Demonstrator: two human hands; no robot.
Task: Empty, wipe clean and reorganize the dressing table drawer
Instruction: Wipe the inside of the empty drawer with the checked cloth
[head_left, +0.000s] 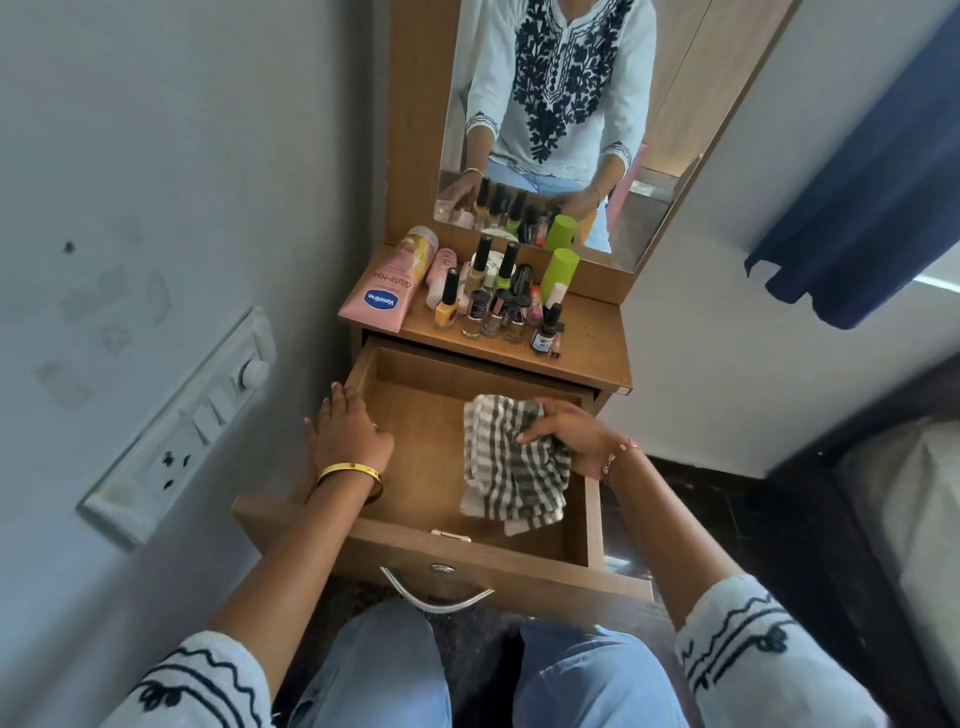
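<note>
The wooden drawer (415, 447) of the dressing table is pulled out, and only a cloth lies inside it. My right hand (566, 434) grips a grey-and-white striped cloth (511, 473) that rests on the drawer's floor at the right side. My left hand (345, 434) lies on the drawer's left wall with its fingers spread, holding nothing. On the table top (587, 332) above the drawer stand several nail polish bottles (493, 306), a pink Vaseline tube (382, 296), another pink tube and a green bottle (558, 270).
A mirror (561, 104) rises behind the table top. The wall at the left carries a switch and socket panel (192, 421). A bed (893, 499) stands at the right and a blue curtain (872, 197) hangs above it. My knees are under the drawer's metal handle (434, 597).
</note>
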